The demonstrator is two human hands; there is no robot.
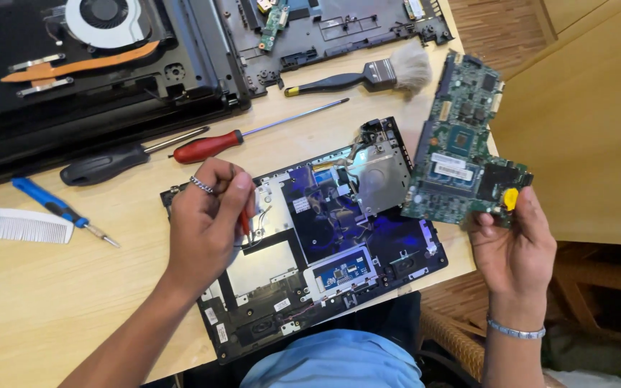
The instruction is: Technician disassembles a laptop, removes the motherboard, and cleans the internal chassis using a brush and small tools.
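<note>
Opened black laptop base (325, 266) lies nearest on the pale wooden worktop (52, 302). Left hand (206, 215) pinches a small red-handled tool (244, 219) over it; right hand (515, 241) grips a green circuit board (461, 154) beside the edge. Beyond lie a red-handled screwdriver (213, 146), black-handled screwdriver (106, 165) and soft brush (389, 72).

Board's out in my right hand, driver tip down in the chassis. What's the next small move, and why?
Probably set the board down on bare table first. The right hand holds it by one corner, past the table edge, while the left hand works a small red screwdriver in the open chassis. That would free a hand to steady the chassis.
</note>
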